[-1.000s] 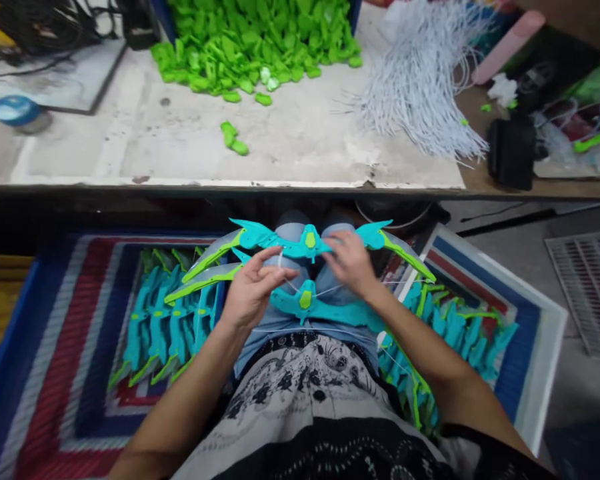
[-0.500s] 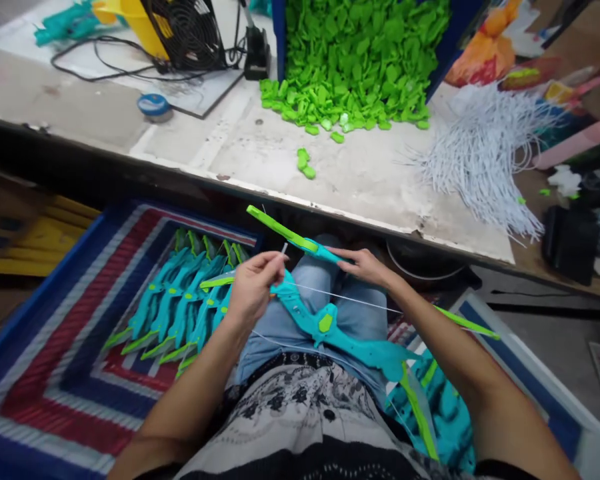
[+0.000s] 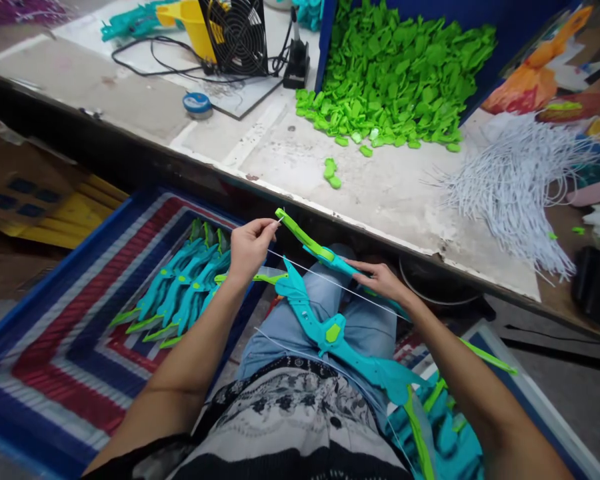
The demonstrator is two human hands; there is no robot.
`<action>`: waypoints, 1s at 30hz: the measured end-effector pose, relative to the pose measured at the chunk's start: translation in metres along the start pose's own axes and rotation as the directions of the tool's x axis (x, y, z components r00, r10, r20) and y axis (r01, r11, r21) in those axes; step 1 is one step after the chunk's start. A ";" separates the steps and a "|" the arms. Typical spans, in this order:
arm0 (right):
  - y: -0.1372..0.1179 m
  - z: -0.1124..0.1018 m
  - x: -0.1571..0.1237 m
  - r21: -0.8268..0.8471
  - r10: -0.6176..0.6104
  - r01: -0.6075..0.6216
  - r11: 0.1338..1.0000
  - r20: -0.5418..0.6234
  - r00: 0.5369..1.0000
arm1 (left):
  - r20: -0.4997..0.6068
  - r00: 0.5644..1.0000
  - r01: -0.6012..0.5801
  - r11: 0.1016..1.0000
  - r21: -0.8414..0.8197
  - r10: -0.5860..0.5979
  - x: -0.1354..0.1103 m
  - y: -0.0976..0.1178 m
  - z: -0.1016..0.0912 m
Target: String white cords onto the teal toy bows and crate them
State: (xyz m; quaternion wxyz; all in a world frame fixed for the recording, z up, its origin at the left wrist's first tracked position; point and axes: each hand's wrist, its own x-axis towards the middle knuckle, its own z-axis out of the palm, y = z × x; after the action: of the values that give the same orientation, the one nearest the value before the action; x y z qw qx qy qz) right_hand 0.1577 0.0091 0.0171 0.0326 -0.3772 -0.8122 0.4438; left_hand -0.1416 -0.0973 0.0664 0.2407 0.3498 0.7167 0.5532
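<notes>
My left hand (image 3: 249, 248) pinches the end of a thin white string (image 3: 325, 279) right at the green tip of a teal-and-green toy bow (image 3: 314, 248). My right hand (image 3: 384, 281) grips that bow around its teal middle, holding it slanted above my lap. The string runs taut from my left fingers past my right hand. A second teal bow (image 3: 336, 337) with a green centre piece lies across my jeans. A row of similar bows (image 3: 180, 293) lies in the striped bag at my left, and more bows (image 3: 443, 427) are piled at my right.
The worktable (image 3: 280, 150) in front carries a heap of green plastic pieces (image 3: 400, 77), two loose green pieces (image 3: 331, 172), a bundle of white strings (image 3: 510, 187), a black fan (image 3: 237, 33), cables and a blue tape roll (image 3: 197, 103). A striped woven bag (image 3: 65, 347) spreads at my left.
My left hand has lifted the string end up to the bow's green tip. My right hand has slid down along the bow. The view has shifted left and up.
</notes>
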 end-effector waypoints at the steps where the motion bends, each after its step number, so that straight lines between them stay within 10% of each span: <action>1: 0.001 0.000 0.000 -0.010 -0.002 0.002 1.000 0.000 1.000 | -0.004 1.000 -0.011 1.000 0.004 0.011 0.000 -0.001 0.001; 14: -0.009 0.009 -0.010 -0.328 -0.189 0.153 0.932 -0.078 0.979 | 0.303 0.946 0.247 0.870 -0.427 -0.119 0.007 0.002 0.000; 22: -0.122 0.017 0.083 -0.331 -0.653 0.579 0.745 -0.185 0.734 | 0.333 0.937 0.262 0.846 -0.465 -0.107 -0.014 -0.006 -0.011; 30: -0.157 0.029 0.117 -0.265 -0.743 0.716 0.646 -0.001 0.669 | 0.335 0.934 0.250 0.902 -0.353 -0.128 -0.015 -0.010 -0.020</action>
State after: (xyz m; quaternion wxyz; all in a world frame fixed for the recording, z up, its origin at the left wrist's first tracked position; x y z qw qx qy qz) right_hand -0.0289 0.0136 0.0829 0.2070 -0.0425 -0.9396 0.2691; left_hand -0.1491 -0.1228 0.0616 0.4657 0.3035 0.5775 0.5979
